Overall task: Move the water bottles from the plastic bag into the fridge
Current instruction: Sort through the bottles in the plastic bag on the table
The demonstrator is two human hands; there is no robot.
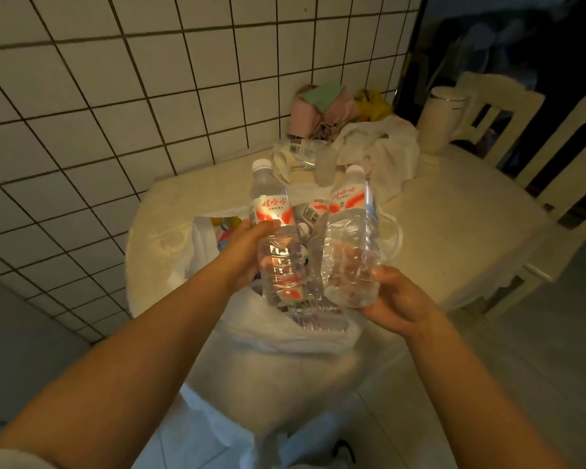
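Our left hand grips one water bottle mid-body; our right hand holds a second bottle by its base, both lifted above the open plastic bag on the table. More bottles remain inside. The base-only hold looks likelier to slip, and no fridge is in view.

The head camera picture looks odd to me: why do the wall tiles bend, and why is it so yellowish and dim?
Head view: the wide-angle lens bows the white tiled wall grid lines; dim warm light tints the cream table; a bright glint sits on the left clear plastic water bottle; the white plastic bag near the lens is soft and blurred.
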